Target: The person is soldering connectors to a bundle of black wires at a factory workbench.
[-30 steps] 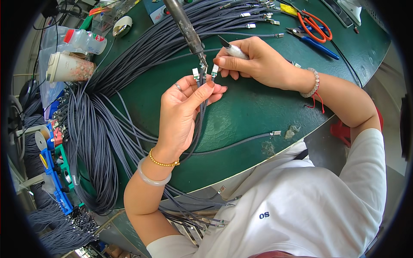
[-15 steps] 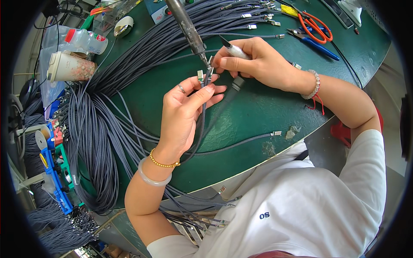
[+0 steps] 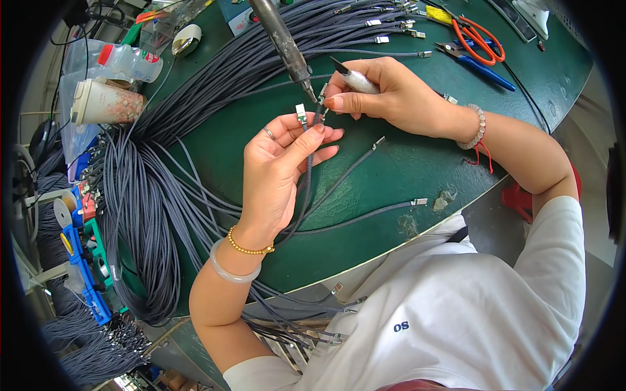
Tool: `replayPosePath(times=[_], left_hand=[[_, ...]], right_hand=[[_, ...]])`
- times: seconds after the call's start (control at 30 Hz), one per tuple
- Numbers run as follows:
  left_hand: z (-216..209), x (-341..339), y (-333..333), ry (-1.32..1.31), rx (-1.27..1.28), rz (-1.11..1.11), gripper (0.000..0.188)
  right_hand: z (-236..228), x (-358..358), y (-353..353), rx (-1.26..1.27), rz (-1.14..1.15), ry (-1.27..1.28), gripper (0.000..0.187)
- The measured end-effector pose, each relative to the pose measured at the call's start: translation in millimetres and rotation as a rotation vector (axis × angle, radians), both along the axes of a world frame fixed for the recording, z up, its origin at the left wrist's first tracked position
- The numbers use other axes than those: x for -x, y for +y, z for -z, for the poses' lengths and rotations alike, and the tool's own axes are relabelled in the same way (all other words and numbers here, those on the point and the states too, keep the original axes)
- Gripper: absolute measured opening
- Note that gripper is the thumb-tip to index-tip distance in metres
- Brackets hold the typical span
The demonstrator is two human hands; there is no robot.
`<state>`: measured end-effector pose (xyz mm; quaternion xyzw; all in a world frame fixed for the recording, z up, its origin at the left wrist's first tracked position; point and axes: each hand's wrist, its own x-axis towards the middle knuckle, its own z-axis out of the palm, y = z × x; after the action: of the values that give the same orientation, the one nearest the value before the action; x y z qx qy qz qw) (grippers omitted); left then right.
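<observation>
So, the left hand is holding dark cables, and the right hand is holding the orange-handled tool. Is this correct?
Not quite: the head view shows the right hand holding a white-handled tool; the orange-handled tool lies on the green table. The left hand is indeed holding dark cables.

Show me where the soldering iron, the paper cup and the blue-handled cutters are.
Soldering iron point(image 3: 284, 47): head view, on the middle of its metal barrel.
Paper cup point(image 3: 111, 104): head view, on the side of its body.
Blue-handled cutters point(image 3: 483, 71): head view, on the blue handle.
</observation>
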<state>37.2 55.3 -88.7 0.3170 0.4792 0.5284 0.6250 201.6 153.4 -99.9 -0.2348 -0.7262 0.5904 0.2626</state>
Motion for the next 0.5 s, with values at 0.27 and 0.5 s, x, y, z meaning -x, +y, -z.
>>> replayPosePath(times=[0.27, 0.5], left_hand=[[1.1, -2.1, 1.0, 0.000, -0.018, 0.010, 0.016], [0.5, -2.3, 1.4, -0.003, -0.012, 0.011, 0.015]], right_hand=[[2.2, -1.2, 1.8, 0.031, -0.009, -0.045, 0.028], [3.3, -1.7, 2.8, 0.026, -0.011, -0.054, 0.029]])
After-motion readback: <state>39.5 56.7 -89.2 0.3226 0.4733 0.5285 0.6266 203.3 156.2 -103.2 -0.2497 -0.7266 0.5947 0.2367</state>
